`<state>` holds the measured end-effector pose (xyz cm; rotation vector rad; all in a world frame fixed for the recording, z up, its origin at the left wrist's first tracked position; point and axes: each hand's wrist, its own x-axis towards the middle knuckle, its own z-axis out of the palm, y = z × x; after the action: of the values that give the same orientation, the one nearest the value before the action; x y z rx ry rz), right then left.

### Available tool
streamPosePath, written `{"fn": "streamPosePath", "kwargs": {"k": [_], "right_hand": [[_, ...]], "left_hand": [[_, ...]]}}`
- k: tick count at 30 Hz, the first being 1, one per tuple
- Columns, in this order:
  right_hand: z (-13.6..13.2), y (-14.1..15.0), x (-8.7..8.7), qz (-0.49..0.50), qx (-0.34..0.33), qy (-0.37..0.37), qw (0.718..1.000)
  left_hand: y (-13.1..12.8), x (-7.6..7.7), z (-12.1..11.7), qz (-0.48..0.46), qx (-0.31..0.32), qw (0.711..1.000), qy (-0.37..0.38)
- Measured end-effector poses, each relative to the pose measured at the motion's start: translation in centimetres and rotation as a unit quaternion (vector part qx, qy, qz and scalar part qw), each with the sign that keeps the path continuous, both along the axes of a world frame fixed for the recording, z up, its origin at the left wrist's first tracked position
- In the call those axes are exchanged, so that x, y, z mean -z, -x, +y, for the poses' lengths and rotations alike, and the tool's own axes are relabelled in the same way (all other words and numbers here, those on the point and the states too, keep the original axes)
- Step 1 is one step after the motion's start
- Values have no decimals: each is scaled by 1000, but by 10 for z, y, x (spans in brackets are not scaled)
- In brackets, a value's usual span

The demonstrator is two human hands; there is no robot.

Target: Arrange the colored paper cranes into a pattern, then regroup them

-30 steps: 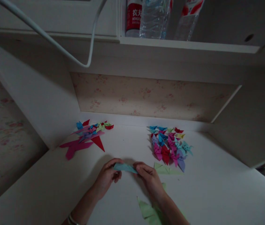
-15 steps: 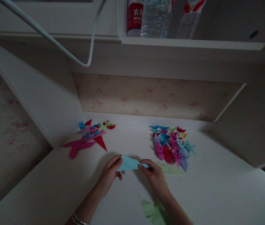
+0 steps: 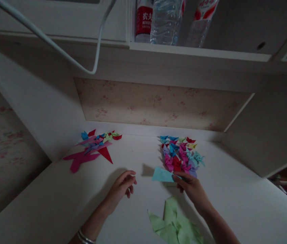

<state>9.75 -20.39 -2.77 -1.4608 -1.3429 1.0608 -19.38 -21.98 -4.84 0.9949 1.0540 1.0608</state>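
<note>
My right hand (image 3: 187, 183) pinches one end of a folded light-blue paper (image 3: 162, 174) between thumb and fingers, holding it above the white desk. To its left, my left hand (image 3: 123, 183) is empty, with its fingers loosely bent and apart. Below the blue piece lies a crumpled light-green folded paper (image 3: 175, 222), partly passing under my right forearm. Just behind my right hand sits a cluster of small colourful origami pieces (image 3: 176, 162), and the hand and blue paper cover its near edge.
On the desk's back left lies a looser pile of folded papers (image 3: 92, 144), with a pink cross-like piece (image 3: 78, 160) and a red pointed piece (image 3: 105, 155). Overhead, a shelf (image 3: 196, 54) holds plastic bottles (image 3: 165, 23), and a white curved tube (image 3: 64, 56) hangs across the upper left.
The left hand has let go of the light-blue paper. My right hand has carried it to the right, toward the origami cluster. More of the green paper now shows.
</note>
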Motion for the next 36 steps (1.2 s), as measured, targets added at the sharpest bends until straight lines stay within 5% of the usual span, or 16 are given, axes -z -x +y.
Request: {"fn": "streamPosePath", "kwargs": {"k": [6, 12, 19, 29, 32, 36], "right_hand": [[0, -63, 20, -51, 56, 31, 997], [3, -84, 38, -172, 44, 19, 984], [1, -88, 57, -396, -11, -151, 906], [-12, -78, 57, -548, 54, -248, 797], [-14, -71, 53, -527, 61, -272, 803], [-13, -55, 46, -446, 24, -283, 849]], "left_hand": [[-3, -4, -1, 20, -1, 1000, 16], [-4, -6, 0, 17, -4, 1000, 14], [-4, 0, 2, 18, -3, 1000, 6], [-4, 1, 3, 41, 17, 999, 2], [-3, 2, 2, 46, 22, 999, 2], [-3, 3, 2, 57, 29, 998, -10]]}}
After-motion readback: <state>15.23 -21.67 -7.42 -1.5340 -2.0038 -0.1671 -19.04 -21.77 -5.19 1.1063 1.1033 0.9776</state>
